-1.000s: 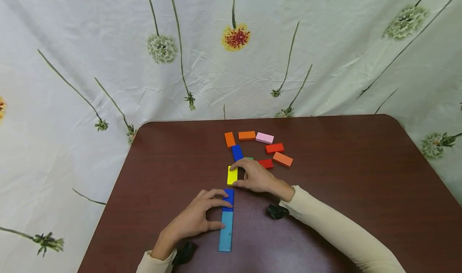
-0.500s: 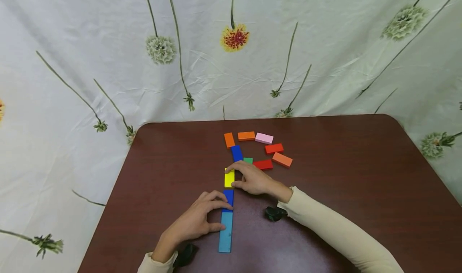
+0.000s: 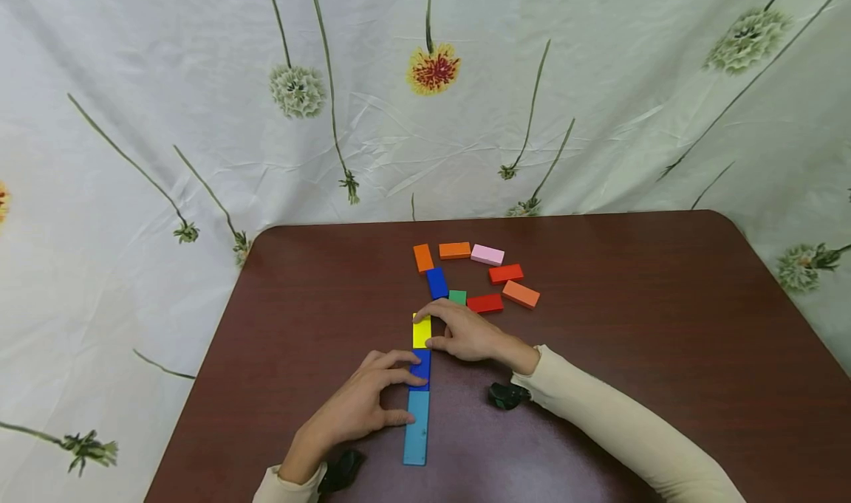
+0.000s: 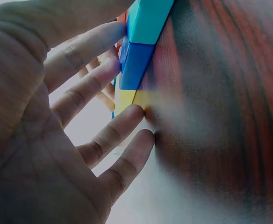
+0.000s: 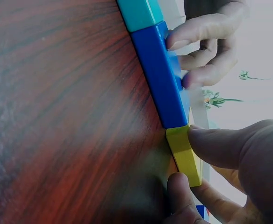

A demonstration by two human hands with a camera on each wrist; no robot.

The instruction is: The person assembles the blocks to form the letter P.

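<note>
My right hand (image 3: 468, 332) pinches a yellow block (image 3: 422, 334) between thumb and fingers. In the right wrist view its thumb lies on the yellow block near the end that meets a blue block (image 5: 160, 74), and fingers are at the far end. My left hand (image 3: 362, 396) rests its fingertips on the blue block, its thumb at the side of a longer light blue block (image 3: 416, 444). Yellow, blue and light blue blocks form a straight line, end to end. The left wrist view shows the left hand's other fingers (image 4: 132, 154) spread along the table.
Beyond the line, another blue block (image 3: 437, 283), two orange blocks (image 3: 455, 250), a pink block (image 3: 487, 254), two red blocks (image 3: 484, 304), a light orange block (image 3: 521, 294) and a green block (image 3: 457, 297) form a loop on the brown table (image 3: 631, 303). A flowered cloth (image 3: 598, 119) hangs behind.
My right hand has brought the yellow block nearer and slightly left, closing the gap to the blue block. The green block is more exposed now. The left hand has stayed in place.
</note>
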